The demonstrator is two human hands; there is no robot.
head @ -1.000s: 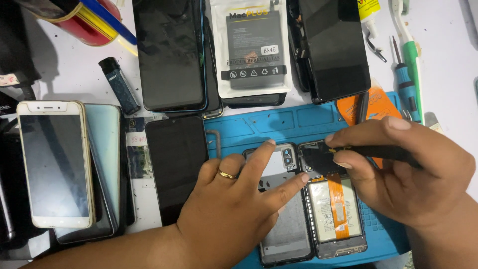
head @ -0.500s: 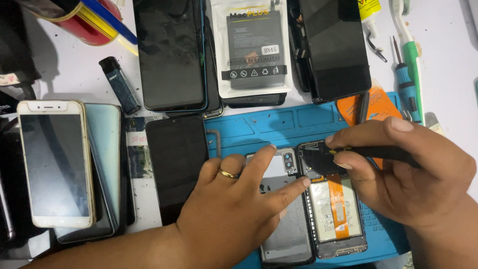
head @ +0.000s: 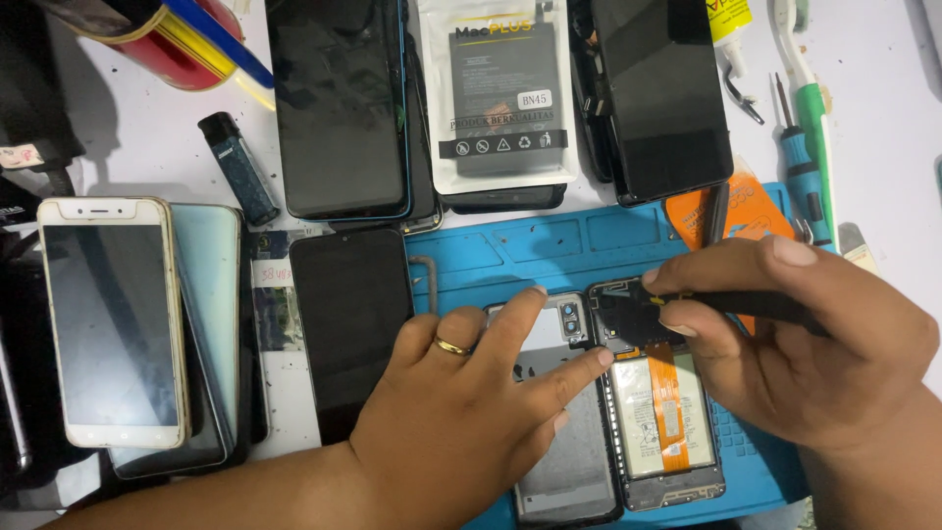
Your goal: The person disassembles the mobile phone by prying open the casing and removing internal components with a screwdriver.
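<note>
Head view looks down on a blue repair mat (head: 549, 250) where an opened phone (head: 662, 422) lies near the middle-right, its back off so that the pale battery and an orange ribbon cable show. The right hand (head: 814, 353) is closed around a thin black tool (head: 746, 306), pinched between thumb and forefinger, with the tip resting at the dark top section of the opened phone. The left hand (head: 471, 412), wearing a gold ring (head: 451, 345), is spread flat with fingers wide, pressing on the grey back cover (head: 564, 461) that lies just left of the opened phone, its forefinger touching the phone's edge. To do this step well, I judge the tool tip should be worked gently and kept shallow, away from the ribbon cable and battery, while the left hand keeps steady downward pressure so nothing slides on the mat. Counting what shows: one opened phone, one back cover, one packaged battery (head: 502, 93) at the far centre, three dark-screened phones (two far, one (head: 351, 324) left of the mat), one white phone (head: 110, 319) at the far left lying on another device, one lighter (head: 238, 167), and one screwdriver (head: 803, 172) at the far right.
</note>
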